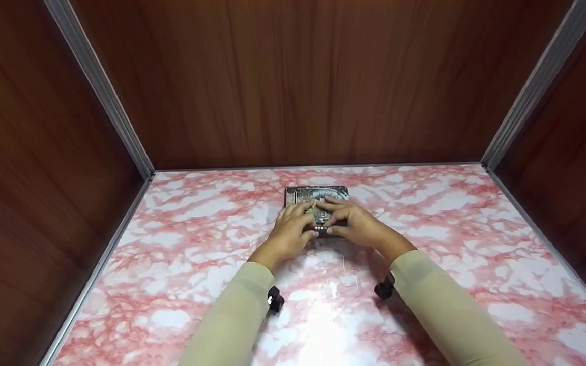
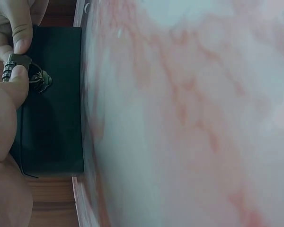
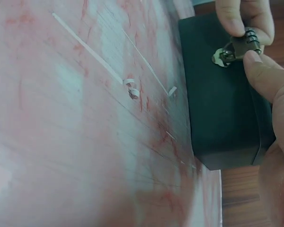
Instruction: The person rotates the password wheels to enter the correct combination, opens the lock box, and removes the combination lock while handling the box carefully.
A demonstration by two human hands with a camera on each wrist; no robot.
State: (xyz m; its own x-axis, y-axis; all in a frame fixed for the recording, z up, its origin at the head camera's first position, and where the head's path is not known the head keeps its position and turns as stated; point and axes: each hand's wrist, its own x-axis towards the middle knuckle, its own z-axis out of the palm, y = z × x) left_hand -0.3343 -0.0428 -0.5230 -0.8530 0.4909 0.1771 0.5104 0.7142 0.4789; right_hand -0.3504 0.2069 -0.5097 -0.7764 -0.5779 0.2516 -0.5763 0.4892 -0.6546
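Observation:
A dark box with a patterned lid [image 1: 300,195] sits on the tabletop, its plain dark front [image 2: 57,123] toward the person. From a metal clasp [image 3: 220,57] on that front hangs a small combination padlock [image 3: 244,46] with a row of number dials; its shackle passes through the clasp. Thumb and finger of the left hand [image 1: 289,231] pinch one end of the padlock. At the other end the right hand [image 1: 359,223] pinches it the same way. Other fingers of both hands lie over the lid, covering part of its pattern.
The tabletop [image 1: 181,264] has a red and white marbled surface. Wood-grain panels [image 1: 318,86] with metal corner strips enclose its back and sides. Thin pale strips [image 3: 87,47] lie on the surface before the box. Each sleeved wrist carries a black camera [image 1: 275,300].

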